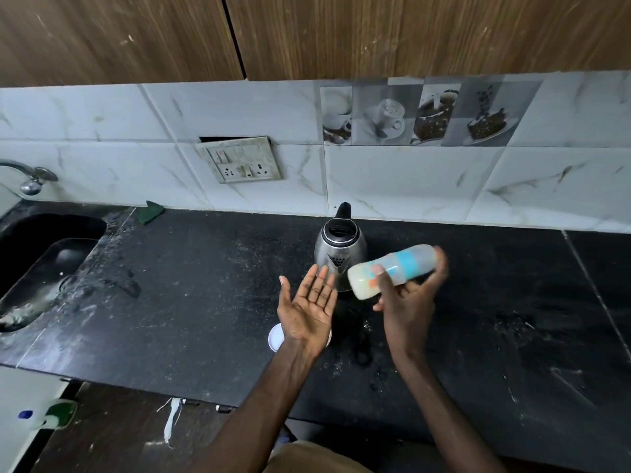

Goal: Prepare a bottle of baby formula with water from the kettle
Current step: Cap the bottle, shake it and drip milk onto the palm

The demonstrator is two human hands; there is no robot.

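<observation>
1. Left hand (307,308): palm up, fingers straight and spread, holding nothing. It hovers over the black countertop (170,302), just left of the bottle and not touching it.
2. Small white round piece (275,337) on the countertop, partly hidden under the left wrist. Cap or dish, cannot tell.
3. Right hand (406,302) grips the baby bottle (409,259) round its mid-body, thumb across the near side and fingers curled behind. The bottle is in the air in front of the kettle, tipped almost onto its side, with milky liquid pooled at the lower left end. The outline is blurred, so I cannot tell which end carries the teat.
4. Handling (judgement): translucent plastic, light, stiff-walled, not fragile. It is part-filled, so the weight will shift as the liquid runs. The surface is smooth and likely slippery if wet. The best hold is a wrap at the waist by the blue band, with the free palm backing one end.
5. Steel kettle (339,247): stands on the countertop just behind the bottle, lid raised.
6. Switch-and-socket plate (244,158) on the tiled wall, well behind.
</observation>
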